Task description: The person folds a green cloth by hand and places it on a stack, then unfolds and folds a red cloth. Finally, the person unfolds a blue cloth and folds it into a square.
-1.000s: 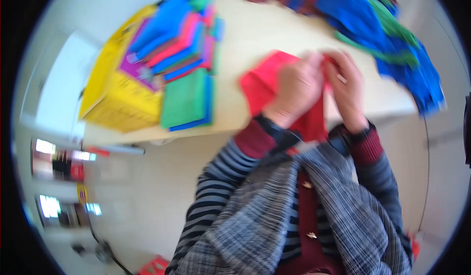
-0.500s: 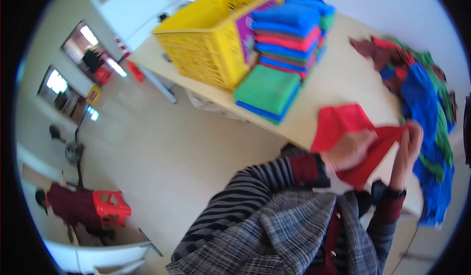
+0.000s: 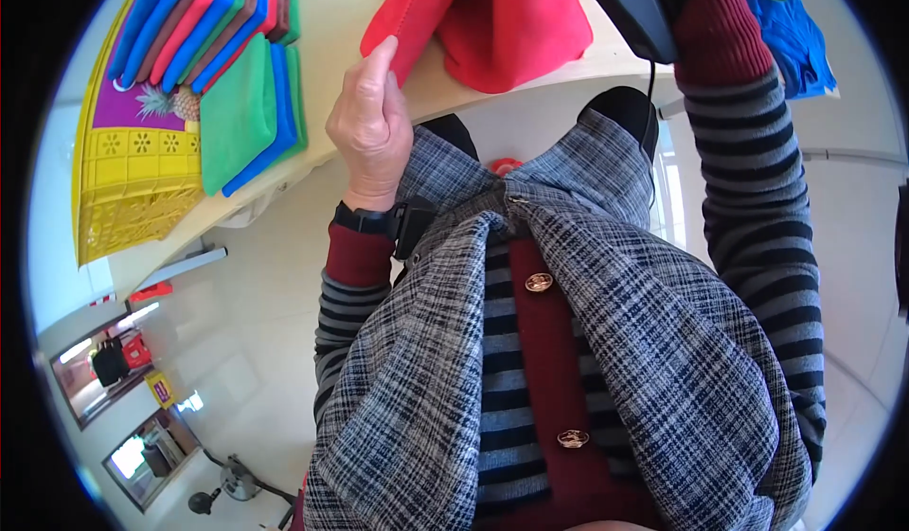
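A red cloth (image 3: 516,34) lies loosely bunched at the table's near edge, and its upper part runs out of view. My left hand (image 3: 371,138) is closed at its left edge, fingers folded together on the stitched border. My right forearm reaches up past the cloth's right side. Its black wrist device (image 3: 632,5) shows, but the hand itself is beyond the top edge of the picture. Left of my left hand, a green folded cloth (image 3: 237,119) tops a low stack with a blue one under it. Behind it stands a taller stack of folded cloths (image 3: 204,24) in several colours.
A yellow crate (image 3: 137,176) with a purple panel stands at the left on the pale table (image 3: 327,19). A heap of loose blue and green cloths (image 3: 786,43) hangs over the right edge. A thin black cord (image 3: 651,114) hangs from the right wrist device.
The view has swung down and right, so table things sit higher and tilted. My hands have moved apart; the left is now at the red cloth's left edge, the right out of view.
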Demonstrator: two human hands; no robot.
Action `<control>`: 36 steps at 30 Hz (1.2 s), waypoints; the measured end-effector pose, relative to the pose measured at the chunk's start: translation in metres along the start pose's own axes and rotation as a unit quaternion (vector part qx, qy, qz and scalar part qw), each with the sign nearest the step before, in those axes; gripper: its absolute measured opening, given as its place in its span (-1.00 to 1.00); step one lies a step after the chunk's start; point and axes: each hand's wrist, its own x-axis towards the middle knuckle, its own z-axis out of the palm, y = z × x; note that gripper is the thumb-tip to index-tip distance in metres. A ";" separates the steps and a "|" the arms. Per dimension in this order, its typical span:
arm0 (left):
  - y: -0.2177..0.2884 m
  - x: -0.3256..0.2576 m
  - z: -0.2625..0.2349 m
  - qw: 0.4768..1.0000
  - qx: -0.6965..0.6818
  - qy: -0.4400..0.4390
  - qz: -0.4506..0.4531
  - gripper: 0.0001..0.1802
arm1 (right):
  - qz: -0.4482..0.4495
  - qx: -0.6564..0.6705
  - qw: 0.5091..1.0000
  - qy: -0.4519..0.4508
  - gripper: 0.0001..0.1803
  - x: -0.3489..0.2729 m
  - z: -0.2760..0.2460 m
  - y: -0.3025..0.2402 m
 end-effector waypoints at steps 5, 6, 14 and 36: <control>0.019 -0.009 -0.004 0.990 0.075 -0.062 0.100 -0.56 | 0.076 0.085 0.993 -0.013 -0.86 0.006 0.005 0.005; 0.026 -0.009 -0.002 0.990 0.065 -0.079 0.097 -0.58 | 0.085 0.099 0.991 -0.016 -0.85 0.005 0.004 0.006; 0.069 0.022 0.038 0.978 0.007 -0.113 0.175 -0.80 | 0.078 0.176 0.980 -0.048 -0.82 -0.001 0.008 0.015; -0.037 0.084 0.002 0.922 0.297 -0.170 0.182 -0.85 | 0.186 0.010 0.981 0.048 -0.83 -0.026 0.003 -0.050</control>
